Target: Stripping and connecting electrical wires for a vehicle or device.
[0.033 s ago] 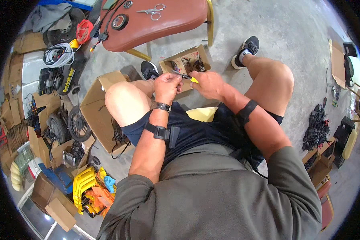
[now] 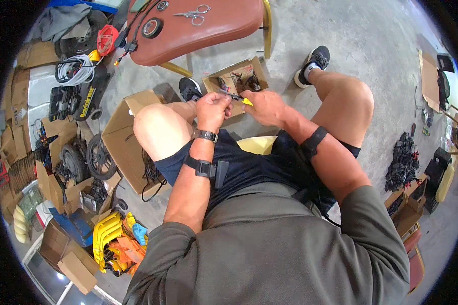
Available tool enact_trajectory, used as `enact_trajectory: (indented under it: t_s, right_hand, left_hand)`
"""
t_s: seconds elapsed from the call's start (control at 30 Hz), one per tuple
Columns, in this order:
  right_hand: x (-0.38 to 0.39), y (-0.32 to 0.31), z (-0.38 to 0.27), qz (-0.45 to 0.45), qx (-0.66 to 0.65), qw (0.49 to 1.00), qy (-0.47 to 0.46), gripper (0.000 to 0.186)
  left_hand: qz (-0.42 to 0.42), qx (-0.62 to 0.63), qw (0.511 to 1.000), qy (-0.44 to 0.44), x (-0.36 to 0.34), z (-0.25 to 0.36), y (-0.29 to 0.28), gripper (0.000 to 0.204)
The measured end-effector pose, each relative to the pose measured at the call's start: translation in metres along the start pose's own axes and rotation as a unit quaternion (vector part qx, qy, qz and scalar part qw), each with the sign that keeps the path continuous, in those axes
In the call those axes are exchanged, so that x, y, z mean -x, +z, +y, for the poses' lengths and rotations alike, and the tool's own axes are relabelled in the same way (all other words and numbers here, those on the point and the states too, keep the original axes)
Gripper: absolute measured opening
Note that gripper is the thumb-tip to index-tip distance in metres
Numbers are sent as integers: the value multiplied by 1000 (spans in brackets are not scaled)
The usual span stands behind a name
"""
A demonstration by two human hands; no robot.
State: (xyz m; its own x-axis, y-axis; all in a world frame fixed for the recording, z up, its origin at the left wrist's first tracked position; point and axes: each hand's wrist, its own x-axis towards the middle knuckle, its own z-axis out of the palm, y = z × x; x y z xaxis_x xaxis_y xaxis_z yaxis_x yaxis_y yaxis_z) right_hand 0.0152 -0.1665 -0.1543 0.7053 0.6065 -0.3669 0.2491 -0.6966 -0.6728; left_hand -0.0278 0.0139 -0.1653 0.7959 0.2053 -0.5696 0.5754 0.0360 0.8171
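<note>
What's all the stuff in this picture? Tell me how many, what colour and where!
Yellow-handled tool: 1, yellow and dark, in the right hand
Small box: 1, brown, beyond the hands
Wiry parts: several, dark, in the small box
Chair seat: 1, reddish brown, top
Scissors: 1, silver, on the seat
Tape roll: 1, black, on the seat
Big box: 1, brown, left of centre
Spoked wheel: 1, black, left floor
Coiled cable: 1, whitish, upper left
Plastic parts: several, yellow and orange, lower left
Wire heap: 1, black, right floor
Other clutter: uncountable, mixed colours, both sides
Shoes: 2, black and white, on the feet
Left hand: 1, bare, by the tool's dark end
Right hand: 1, bare, around the tool
</note>
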Motion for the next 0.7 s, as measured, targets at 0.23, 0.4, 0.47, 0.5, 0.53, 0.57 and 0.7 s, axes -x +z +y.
enact_trajectory:
  t_s: [0.23,0.4,0.47,0.5,0.53,0.57,0.7]
  right_hand:
    - [0,-2,-1,-21,-33,999,22,42]
    - [1,-3,-1,-32,-32,999,23,43]
    - [1,-3,-2,-40,-29,998,28,43]
    - [1,-3,-1,-37,-21,999,23,38]
    - [1,-2,0,-35,-13,999,18,34]
    - [1,-1,0,-34,-13,999,18,34]
    - [2,-1,0,-42,-14,999,13,34]
  left_hand:
    - [29,-30,999,29,1,3,2,12]
    - [61,-96,992,48,2,3,6,12]
    - [67,-110,990,53,2,1,5,12]
    - [89,-182,974,104,2,-1,5,11]
    - [110,-252,949,153,1,-2,4,11]
    - [110,-251,949,154,2,-4,4,11]
    - [129,-348,903,216,4,0,4,13]
